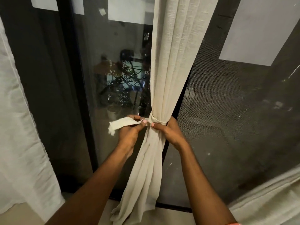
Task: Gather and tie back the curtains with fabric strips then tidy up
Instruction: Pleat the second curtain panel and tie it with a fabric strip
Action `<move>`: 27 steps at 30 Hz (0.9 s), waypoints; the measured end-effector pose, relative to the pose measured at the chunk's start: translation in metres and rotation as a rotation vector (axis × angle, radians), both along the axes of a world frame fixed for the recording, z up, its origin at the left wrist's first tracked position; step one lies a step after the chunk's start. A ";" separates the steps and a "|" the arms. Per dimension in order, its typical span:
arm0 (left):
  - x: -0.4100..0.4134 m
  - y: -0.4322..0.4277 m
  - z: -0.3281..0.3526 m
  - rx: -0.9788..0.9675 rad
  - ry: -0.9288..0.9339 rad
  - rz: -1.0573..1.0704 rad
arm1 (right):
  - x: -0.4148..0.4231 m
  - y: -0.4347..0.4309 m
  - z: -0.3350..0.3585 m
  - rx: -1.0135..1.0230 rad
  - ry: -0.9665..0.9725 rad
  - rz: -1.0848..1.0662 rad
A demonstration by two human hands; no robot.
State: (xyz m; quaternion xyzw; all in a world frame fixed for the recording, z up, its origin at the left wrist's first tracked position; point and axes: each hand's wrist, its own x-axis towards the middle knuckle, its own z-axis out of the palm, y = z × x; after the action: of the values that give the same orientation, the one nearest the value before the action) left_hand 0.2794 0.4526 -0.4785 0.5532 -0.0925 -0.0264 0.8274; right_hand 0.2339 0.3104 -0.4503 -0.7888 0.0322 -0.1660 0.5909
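Note:
A beige curtain hangs gathered into a narrow bunch in front of a dark window. A matching fabric strip is wrapped around the bunch at its waist. My left hand pinches the strip's loose end, which sticks out to the left with a frayed tip. Against the right side of the bunch, my right hand grips the curtain at the wrap, thumb pressed on the strip. Below the tie the curtain fans out down to the floor.
A white sheer curtain hangs at the left. Another pale curtain shows at the lower right. Behind is a black-framed glass door and a mesh screen panel. The floor is light.

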 end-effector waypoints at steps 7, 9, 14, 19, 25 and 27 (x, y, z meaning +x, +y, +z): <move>-0.006 0.014 0.000 0.246 -0.417 0.102 | 0.007 0.013 -0.012 -0.162 -0.155 -0.294; -0.011 0.013 0.000 0.266 -0.492 0.125 | 0.004 0.024 -0.018 -0.214 -0.226 -0.408; -0.024 0.004 0.003 0.364 -0.492 0.245 | -0.005 0.037 -0.029 -0.330 -0.308 -0.498; -0.041 -0.008 0.009 0.359 -0.544 0.268 | -0.009 0.036 -0.037 -0.375 -0.406 -0.488; -0.044 -0.008 0.007 0.372 -0.483 -0.082 | -0.015 0.036 -0.040 -0.235 -0.360 -0.132; -0.043 -0.005 0.008 0.337 -0.475 -0.190 | -0.017 0.038 -0.037 -0.154 -0.415 -0.089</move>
State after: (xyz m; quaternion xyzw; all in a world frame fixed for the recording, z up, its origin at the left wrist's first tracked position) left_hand 0.2367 0.4477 -0.4702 0.6621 -0.3289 0.0116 0.6733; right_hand 0.2174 0.3483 -0.4875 -0.7783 -0.0680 -0.3527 0.5150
